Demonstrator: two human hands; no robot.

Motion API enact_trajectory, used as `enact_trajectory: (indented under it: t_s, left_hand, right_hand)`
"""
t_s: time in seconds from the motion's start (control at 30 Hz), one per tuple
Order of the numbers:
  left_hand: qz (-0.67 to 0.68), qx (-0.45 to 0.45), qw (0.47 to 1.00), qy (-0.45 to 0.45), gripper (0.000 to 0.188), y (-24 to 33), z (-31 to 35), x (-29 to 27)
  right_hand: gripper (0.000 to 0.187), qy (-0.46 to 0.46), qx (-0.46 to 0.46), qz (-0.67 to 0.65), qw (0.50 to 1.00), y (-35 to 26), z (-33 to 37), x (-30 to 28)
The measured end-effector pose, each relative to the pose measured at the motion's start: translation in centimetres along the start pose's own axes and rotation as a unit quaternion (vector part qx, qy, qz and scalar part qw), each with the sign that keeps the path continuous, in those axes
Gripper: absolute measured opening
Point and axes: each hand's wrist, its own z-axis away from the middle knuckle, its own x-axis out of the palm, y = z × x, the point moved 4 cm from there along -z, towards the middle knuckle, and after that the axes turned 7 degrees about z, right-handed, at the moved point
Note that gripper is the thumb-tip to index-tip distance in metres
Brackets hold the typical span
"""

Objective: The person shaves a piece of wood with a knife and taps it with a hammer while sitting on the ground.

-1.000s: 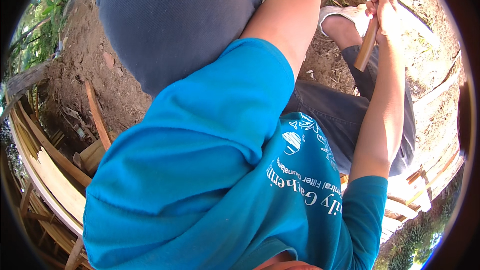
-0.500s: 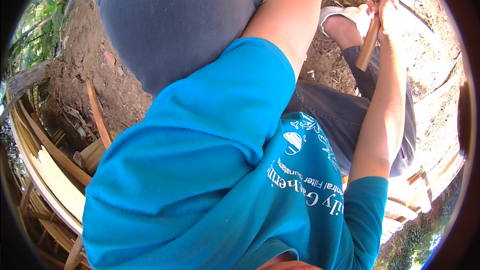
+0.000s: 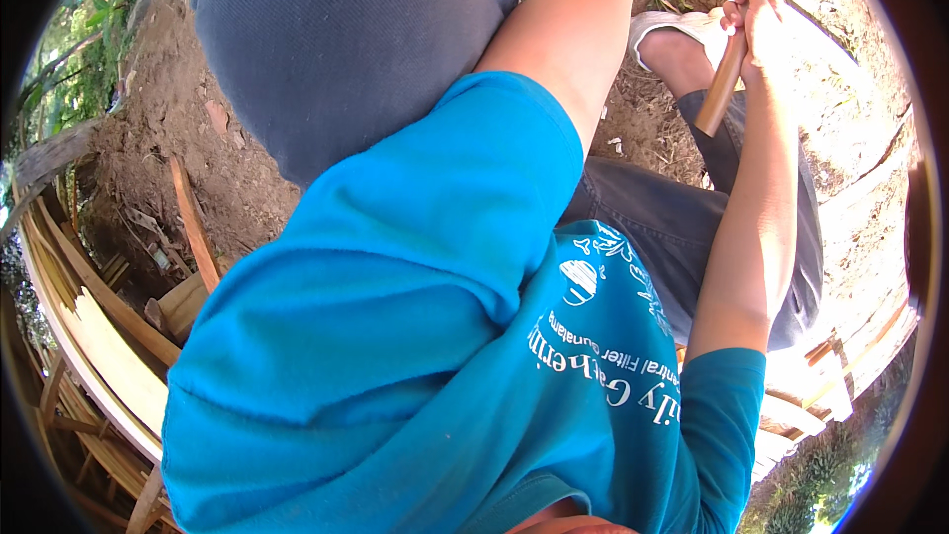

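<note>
My right hand [image 3: 753, 15] is at the top right, closed around a wooden handle [image 3: 720, 89] that slants down to the left; the upper end of the handle is cut off by the picture edge. My right forearm runs down from it to a bright blue T-shirt sleeve [image 3: 722, 415]. My left arm [image 3: 583, 49] reaches up out of the other blue sleeve to the top edge, where its hand is out of view. Just left of my right hand, a foot in a white shoe [image 3: 672, 25] rests on the soil.
A large dark blue-grey fabric mass [image 3: 346, 40] fills the top middle. Dark grey trousers [image 3: 662, 227] lie below the handle. Bare soil [image 3: 168, 129] is at the left, with a leaning wooden slat [image 3: 193, 222] and stacked planks [image 3: 99, 346]. More wooden pieces [image 3: 820, 386] sit lower right.
</note>
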Motion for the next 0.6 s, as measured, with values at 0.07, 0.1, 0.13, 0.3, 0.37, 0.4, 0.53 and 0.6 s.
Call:
enact_trajectory:
  t_s: [0.07, 0.1, 0.13, 0.3, 0.37, 0.4, 0.53, 0.6]
  left_hand:
    - [0.042, -0.018, 0.999, 0.021, 0.017, -3.0, -1.1, 0.6]
    - [0.031, 0.008, 0.999, 0.022, 0.017, -2.7, -0.7, 0.7]
    - [0.02, 0.038, 0.999, 0.024, 0.017, -1.7, -0.3, 0.4]
    - [-0.098, 0.05, 0.994, -0.007, 0.022, -1.4, -0.2, 0.1]
    - [-0.116, 0.063, 0.99, -0.048, 0.025, -0.4, 0.3, 0.2]
    - [-0.118, 0.058, 0.99, -0.045, 0.026, -0.2, 0.7, -0.1]
    - [-0.101, 0.067, 0.992, -0.04, 0.027, -0.1, 1.4, -0.2]
    - [-0.098, 0.075, 0.991, -0.042, 0.026, -0.5, 1.0, 0.1]
  right_hand:
    - [0.016, -0.013, 0.004, -0.029, 0.999, 0.3, -0.8, 0.8]
    - [0.016, -0.003, 0.011, -0.047, 0.999, 0.9, -0.8, 0.4]
    - [0.016, -0.013, 0.01, -0.022, 1.0, 0.8, -0.6, 0.3]
    - [0.015, -0.007, 0.0, -0.005, 1.0, 0.6, -0.1, 1.0]
    - [0.015, 0.017, 0.023, -0.038, 0.999, 1.5, -0.6, 0.2]
    - [0.014, -0.034, 0.05, -0.008, 0.998, 1.1, 0.2, 0.5]
    - [0.016, 0.031, 0.043, 0.019, 0.998, 0.4, 1.5, 1.3]
    - [0.017, 0.039, 0.048, -0.009, 0.998, 1.0, 1.5, 1.3]
